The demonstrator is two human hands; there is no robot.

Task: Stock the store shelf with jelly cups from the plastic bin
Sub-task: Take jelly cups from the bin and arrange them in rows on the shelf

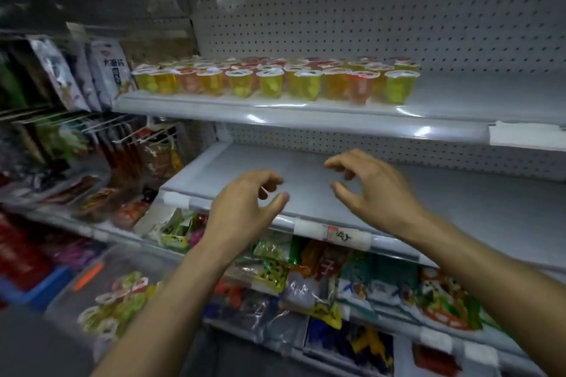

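Observation:
Several rows of jelly cups (272, 78), yellow, green and orange with white lids, stand on the upper grey shelf (306, 115). Below it is a bare grey shelf (275, 168). My left hand (245, 208) and my right hand (373, 184) hover over that lower shelf's front edge, both with loosely curled fingers and holding nothing. At the bottom left, a clear plastic bin (92, 272) holds more jelly cups (113, 306); my left forearm covers part of it.
Hanging snack packets (101, 70) and peg hooks (92, 125) fill the left side. Bagged snacks (337, 281) crowd the shelf under my hands. A blue crate (46, 285) sits at the far left. The upper shelf's right end carries no cups.

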